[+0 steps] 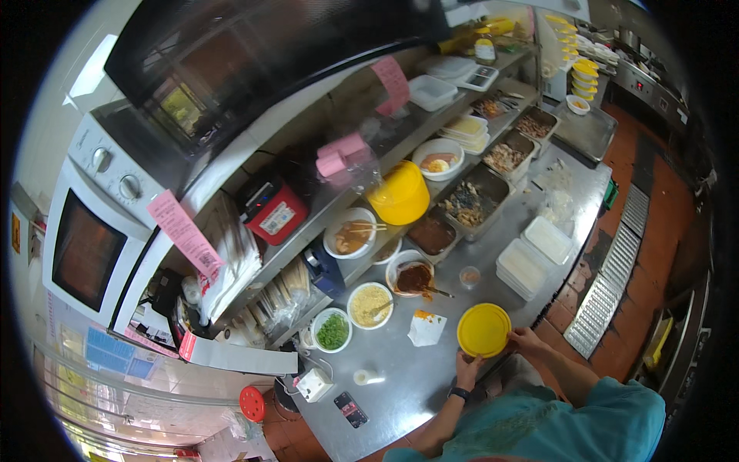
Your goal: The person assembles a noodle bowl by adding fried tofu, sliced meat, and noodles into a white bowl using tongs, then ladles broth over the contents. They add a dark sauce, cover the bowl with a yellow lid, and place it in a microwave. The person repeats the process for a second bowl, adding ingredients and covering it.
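Observation:
A yellow round bowl or lid [483, 329] is held over the near edge of the steel counter. My left hand [467, 369] grips its lower edge, fingers partly hidden by it. At its right rim, the fingers of my right hand [525, 341] are closed; the yellow piece hides some of them. Just left of it on the counter lies a stained white paper [426, 328]. Beyond stand a small clear cup [469, 277] and a tub of dark red sauce [412, 279] with a spoon. Stacked white rectangular containers [531, 262] are to the right.
Along the counter's left are tubs of minced garlic [370, 306] and chopped greens [332, 331], a phone [350, 410] and a white plug adapter [314, 385]. Metal trays of food [475, 202] line the back, under a shelf holding a yellow stack [399, 192] and bowls.

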A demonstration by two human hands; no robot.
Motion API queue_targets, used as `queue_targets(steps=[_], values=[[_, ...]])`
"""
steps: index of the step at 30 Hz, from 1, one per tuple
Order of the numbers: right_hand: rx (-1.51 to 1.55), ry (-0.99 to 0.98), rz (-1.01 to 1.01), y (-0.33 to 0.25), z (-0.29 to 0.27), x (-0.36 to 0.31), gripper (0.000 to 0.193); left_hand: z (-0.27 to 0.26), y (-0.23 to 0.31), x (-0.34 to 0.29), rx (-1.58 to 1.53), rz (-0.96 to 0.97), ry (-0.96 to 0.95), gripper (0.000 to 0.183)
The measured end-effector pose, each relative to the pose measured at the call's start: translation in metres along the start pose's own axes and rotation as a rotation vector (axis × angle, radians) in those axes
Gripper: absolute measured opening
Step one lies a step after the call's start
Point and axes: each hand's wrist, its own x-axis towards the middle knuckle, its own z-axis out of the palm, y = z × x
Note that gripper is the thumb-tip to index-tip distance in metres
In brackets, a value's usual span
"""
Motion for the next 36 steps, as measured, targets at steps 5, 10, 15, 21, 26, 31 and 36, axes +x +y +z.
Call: queue_targets(steps=[5, 10, 15, 21, 26, 31, 36], values=[[-0.463, 0.089, -0.289, -0.007, 0.010, -0.012, 0.031, 0.020, -0.008, -0.007, -0.216, 0.030, 0.013, 0.037], [-0.056, -0.162, -0.122, -0.020, 0.007, -0.005, 0.019, 0.049, -0.026, -0.007, -0.118, 0.194, 0.179, 0.046], [-0.061, -0.263, -0.177, -0.027, 0.000, 0.004, 0.021, 0.072, -0.040, -0.001, -0.119, 0.137, 0.341, 0.053], [-0.389, -0.300, -0.087, -0.043, -0.011, 0.015, 0.033, 0.065, 0.034, -0.022, 0.676, 0.140, 0.723, 0.070], [0.228, -0.351, 0.049, -0.053, -0.018, 0.013, 0.026, 0.074, 0.315, -0.018, 0.619, 0.801, 0.424, 0.021], [0.305, -0.401, 0.005, -0.089, -0.033, -0.015, 0.021, 0.198, 0.556, -0.001, -0.280, 0.845, -0.457, 0.074], [0.331, -0.476, -0.103, -0.192, -0.041, -0.074, 0.026, 0.242, 0.626, -0.036, -0.577, 0.933, -0.673, 0.076]])
